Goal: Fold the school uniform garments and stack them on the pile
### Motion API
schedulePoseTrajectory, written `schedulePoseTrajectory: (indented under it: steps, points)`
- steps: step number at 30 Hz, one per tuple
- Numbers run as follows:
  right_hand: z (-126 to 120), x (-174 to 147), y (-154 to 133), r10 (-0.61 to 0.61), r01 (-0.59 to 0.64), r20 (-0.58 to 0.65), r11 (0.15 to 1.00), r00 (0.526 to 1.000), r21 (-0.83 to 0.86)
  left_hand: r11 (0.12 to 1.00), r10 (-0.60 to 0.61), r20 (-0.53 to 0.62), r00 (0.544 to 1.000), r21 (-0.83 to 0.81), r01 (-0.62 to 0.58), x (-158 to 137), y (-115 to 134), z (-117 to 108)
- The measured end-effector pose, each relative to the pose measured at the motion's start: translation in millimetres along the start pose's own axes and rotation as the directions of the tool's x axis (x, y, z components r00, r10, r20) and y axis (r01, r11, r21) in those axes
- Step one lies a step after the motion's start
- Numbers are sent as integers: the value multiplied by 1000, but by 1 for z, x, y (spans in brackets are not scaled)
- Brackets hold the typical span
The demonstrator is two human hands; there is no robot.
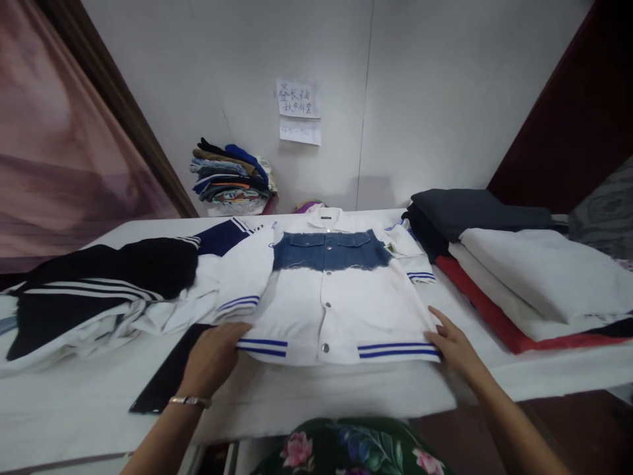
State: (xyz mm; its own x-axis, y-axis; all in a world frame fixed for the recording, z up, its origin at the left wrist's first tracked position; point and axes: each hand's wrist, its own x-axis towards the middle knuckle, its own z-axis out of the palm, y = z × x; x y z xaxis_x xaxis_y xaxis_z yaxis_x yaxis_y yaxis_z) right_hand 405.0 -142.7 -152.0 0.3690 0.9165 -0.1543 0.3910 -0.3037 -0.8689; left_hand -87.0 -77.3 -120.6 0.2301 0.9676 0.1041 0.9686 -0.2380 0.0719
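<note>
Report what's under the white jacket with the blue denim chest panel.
White table surface shows past the jacket's striped hem. A flat black panel shows beside the left hand; whether it reaches underneath is hidden. Everything directly beneath is covered.

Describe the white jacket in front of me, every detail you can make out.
The white jacket lies front up on the table, collar away from you, sleeves out to the sides. A denim-like blue band with two flap pockets and a frayed lower edge crosses the chest. Round buttons run down the front, which looks closed. Blue stripes mark cuffs and hem; a dark label sits inside the collar. Your left hand and right hand hold the hem's corners.
</note>
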Motion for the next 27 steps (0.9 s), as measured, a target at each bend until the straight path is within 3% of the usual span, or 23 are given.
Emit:
schedulePoseTrajectory:
  steps: [3, 6, 10, 13, 14, 16, 19, 23, 27]
  points:
    - [2, 0, 16, -94, 94, 17, 919, 995, -384, 995, -2, 103, 995, -98, 12, -13, 0, 15]
    - [8, 2, 14, -337, 267, -1, 749, 941, -606, 956, -1, 167, 986, -289, 50, -19, -2, 14]
    - [25, 7, -16, -646, 567, 68, 609, 760, -554, 808, -33, 255, 966, -563, 176, -10, -8, -10]
    - [49, 16, -34, -724, 710, 197, 519, 661, -477, 801, -330, 104, 938, -495, 337, 9, -7, -21]
    - [59, 20, -35, -716, 723, 245, 494, 654, -484, 828, -406, 10, 914, -420, 372, 17, -5, -21]
    - [77, 30, -29, -640, 695, 334, 464, 692, -549, 889, -422, -104, 900, -240, 390, 32, -1, -15]
    - [95, 42, -11, -504, 623, 400, 423, 765, -658, 936, -351, 0, 936, -37, 351, 49, 2, -1]
    - [99, 45, 4, -494, 618, 413, 384, 765, -686, 944, -329, 159, 931, 29, 329, 66, -6, 9]
    - [96, 42, 2, -513, 616, 396, 385, 761, -687, 941, -323, 221, 920, -30, 337, 88, -36, -14]
